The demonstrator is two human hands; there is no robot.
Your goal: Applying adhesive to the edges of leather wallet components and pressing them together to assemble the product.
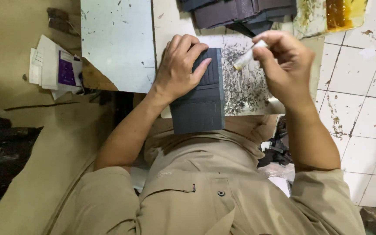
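A dark grey leather wallet piece (200, 102) with card slots lies on a glue-stained board (249, 87) in front of me. My left hand (180, 65) presses down on its upper part, fingers spread over the top edge. My right hand (286, 63) pinches a small white brush or applicator (249, 55), its yellowish tip hovering just right of the wallet's right edge, above the stained board.
A stack of dark leather pieces (240, 13) lies at the top. A container of amber glue (342, 13) stands at the top right. A pale blue board (116, 43) sits to the left, with papers (55, 67) beyond it. White floor tiles (362, 95) are on the right.
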